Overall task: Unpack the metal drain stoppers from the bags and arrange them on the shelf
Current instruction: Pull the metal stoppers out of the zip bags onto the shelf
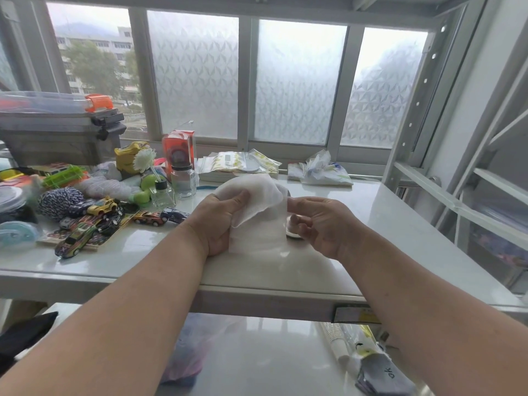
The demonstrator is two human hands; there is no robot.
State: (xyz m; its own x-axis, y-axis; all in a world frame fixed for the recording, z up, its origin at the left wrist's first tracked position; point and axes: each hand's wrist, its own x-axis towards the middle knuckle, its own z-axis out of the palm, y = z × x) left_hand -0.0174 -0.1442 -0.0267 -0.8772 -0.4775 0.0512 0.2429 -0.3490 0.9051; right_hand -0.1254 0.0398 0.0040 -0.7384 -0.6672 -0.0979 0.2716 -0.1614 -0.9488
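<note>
your left hand pinches the white bag over the shelf middle. right hand fingers curl round the stopper at the bag's right edge. risk: it slips from that loose grip and rolls toward the front edge.

The shelf top looked like glossy white laminate, smooth enough to throw reflections. The bag was thin, matt, fibrous white cloth, kinda non-woven. The stopper peeking out was shiny metal. Far left, the bins were cloudy plastic; the little jars clear glass.
</note>
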